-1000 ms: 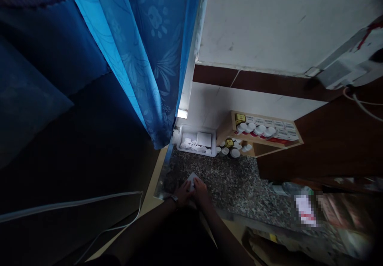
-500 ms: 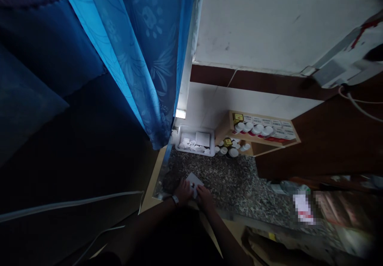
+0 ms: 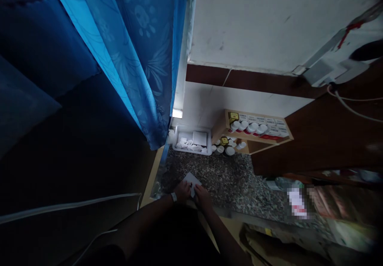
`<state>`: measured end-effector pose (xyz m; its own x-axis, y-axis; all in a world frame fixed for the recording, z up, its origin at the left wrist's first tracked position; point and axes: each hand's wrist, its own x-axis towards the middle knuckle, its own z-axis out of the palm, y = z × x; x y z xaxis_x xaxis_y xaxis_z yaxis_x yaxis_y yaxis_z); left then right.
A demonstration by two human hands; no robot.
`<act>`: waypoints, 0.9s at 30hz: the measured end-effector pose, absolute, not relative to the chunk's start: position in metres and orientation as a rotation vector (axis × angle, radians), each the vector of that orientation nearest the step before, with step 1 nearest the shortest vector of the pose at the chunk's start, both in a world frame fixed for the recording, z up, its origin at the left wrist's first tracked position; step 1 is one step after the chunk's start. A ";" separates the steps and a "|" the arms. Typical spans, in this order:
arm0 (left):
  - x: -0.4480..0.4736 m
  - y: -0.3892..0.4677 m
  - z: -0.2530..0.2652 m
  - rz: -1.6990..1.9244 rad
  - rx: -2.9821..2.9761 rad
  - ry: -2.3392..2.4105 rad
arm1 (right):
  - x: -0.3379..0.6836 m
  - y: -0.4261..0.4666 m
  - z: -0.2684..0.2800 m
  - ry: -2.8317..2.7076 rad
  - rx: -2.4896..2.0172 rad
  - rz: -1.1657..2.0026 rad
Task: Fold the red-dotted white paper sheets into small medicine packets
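A small square sheet of white paper (image 3: 191, 177) lies on the speckled stone counter (image 3: 221, 178), one corner pointing away from me. One or two tiny dark pieces (image 3: 190, 185) sit on it; they are too small to name. My left hand (image 3: 182, 191), with a pale band at the wrist, grips the paper's left side, its fingertips beside the dark pieces. On the right edge of the sheet, the closed fingers of my right hand (image 3: 202, 197) hold the paper. Shade hides the undersides of both hands.
Behind the paper stands a clear plastic tray (image 3: 176, 147) with folded white papers. A wooden shelf (image 3: 254, 140) holds white-capped bottles (image 3: 253, 128) and boxes. A blue curtain (image 3: 143, 66) hangs at the left. Packages (image 3: 329, 204) lie on the right, and a white cable (image 3: 72, 205) crosses the lower left.
The whole view has shifted slightly, so things appear a little further left. Both hands stay at the paper, with only small finger movement.
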<state>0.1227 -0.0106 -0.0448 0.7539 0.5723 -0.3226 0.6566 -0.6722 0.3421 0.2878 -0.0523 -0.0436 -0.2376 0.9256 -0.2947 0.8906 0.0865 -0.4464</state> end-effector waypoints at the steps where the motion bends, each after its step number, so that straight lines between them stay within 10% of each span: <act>1: 0.121 -0.011 -0.044 -0.248 2.518 0.887 | 0.288 -0.052 -0.043 -2.267 -1.895 0.859; 27: 0.139 0.026 -0.014 -0.181 1.815 1.577 | 0.292 0.005 -0.034 -2.272 -2.113 0.882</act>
<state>0.1385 0.0263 -0.0141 0.2439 0.8090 -0.5349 0.9090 0.0015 0.4167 0.2916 0.0052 -0.0338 -0.1394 0.8983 -0.4166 0.9442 -0.0062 -0.3294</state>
